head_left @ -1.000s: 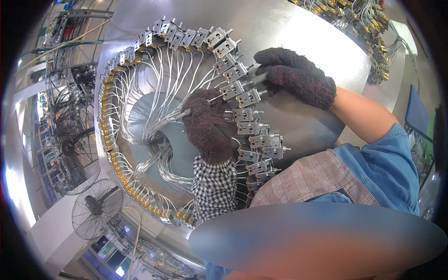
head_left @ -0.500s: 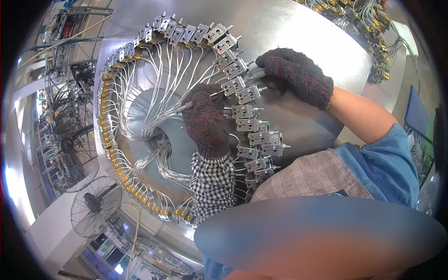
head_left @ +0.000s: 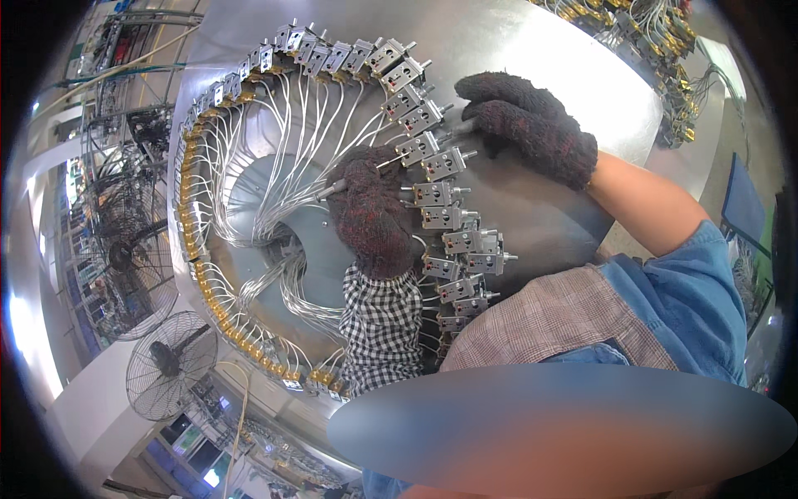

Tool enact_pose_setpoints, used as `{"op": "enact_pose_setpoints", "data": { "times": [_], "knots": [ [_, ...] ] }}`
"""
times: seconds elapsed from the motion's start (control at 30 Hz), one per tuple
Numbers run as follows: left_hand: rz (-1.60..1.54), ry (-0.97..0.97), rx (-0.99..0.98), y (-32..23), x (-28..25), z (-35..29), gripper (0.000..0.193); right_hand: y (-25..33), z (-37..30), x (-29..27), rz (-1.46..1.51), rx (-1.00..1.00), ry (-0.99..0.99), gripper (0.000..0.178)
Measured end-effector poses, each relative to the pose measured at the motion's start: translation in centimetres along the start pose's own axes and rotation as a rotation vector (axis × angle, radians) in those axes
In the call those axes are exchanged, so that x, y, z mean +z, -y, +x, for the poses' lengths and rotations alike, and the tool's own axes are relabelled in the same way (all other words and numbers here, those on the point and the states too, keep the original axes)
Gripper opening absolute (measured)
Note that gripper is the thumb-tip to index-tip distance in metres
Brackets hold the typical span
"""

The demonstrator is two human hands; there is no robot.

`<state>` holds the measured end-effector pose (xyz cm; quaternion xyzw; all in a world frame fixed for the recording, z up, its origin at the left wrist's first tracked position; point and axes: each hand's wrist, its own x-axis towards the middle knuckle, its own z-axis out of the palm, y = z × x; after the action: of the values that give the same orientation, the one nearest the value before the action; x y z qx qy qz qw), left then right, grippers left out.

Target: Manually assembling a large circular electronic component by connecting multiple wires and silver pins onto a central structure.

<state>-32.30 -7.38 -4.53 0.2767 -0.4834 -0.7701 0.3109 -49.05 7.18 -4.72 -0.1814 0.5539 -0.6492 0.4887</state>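
Note:
Dark knitted gloves cover both hands. My left hand point(head_left: 370, 212) is closed inside the ring of parts, holding a thin grey-and-silver rod point(head_left: 332, 190). The rod's narrow tip reaches toward a small silver metal switch box point(head_left: 418, 149) with a shaft on its outer side. Across that box, my right hand point(head_left: 532, 125) curls its lower fingers over a short grey cylindrical piece point(head_left: 459, 130) beside the box's outer end; its upper finger is lifted. The glove hides most of that piece. White wires point(head_left: 270, 212) run from the center out to the boxes.
The boxes and brass-colored ends point(head_left: 189, 200) ring a round metal table point(head_left: 532, 41). More wired parts point(head_left: 665, 50) are heaped at the far right. A fan point(head_left: 170, 353) stands at the left, and a blue panel point(head_left: 744, 200) at the right.
My right hand's upper finger has lifted away from the lower ones, and the hand has shifted slightly. My left hand stays nearly in place with the rod.

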Motion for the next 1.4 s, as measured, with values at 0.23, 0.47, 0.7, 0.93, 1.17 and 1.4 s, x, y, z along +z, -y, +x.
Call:
{"op": "enact_pose_setpoints", "data": {
  "times": [0.23,0.47,0.7,0.93,1.17,1.4],
  "knots": [
    [0.009,-0.046,-0.017,-0.1,0.3,-0.1,0.021,-0.9,1.4,-0.9,-1.026,-1.074,-0.051,0.029],
    [0.039,-0.083,-0.03,-0.1,0.5,0.0,0.02,-2.5,1.4,-1.5,-0.89,-0.898,0.025,0.042],
    [0.151,-0.005,-0.046,-0.7,0.6,0.0,0.018,-1.4,1.1,-0.7,-0.254,-0.16,-0.007,0.032],
    [-0.085,-0.043,-0.056,-0.2,0.0,0.1,0.019,-1.1,1.5,-0.5,0.293,0.162,0.022,0.029],
    [-0.132,-0.066,-0.035,-0.2,0.4,0.1,0.02,0.1,0.7,-0.5,-0.088,0.051,-0.025,0.032],
    [-0.135,0.032,-0.013,-0.1,0.0,0.4,0.022,0.3,0.8,-0.2,-0.143,-0.058,-0.016,0.034]
  ]
}}
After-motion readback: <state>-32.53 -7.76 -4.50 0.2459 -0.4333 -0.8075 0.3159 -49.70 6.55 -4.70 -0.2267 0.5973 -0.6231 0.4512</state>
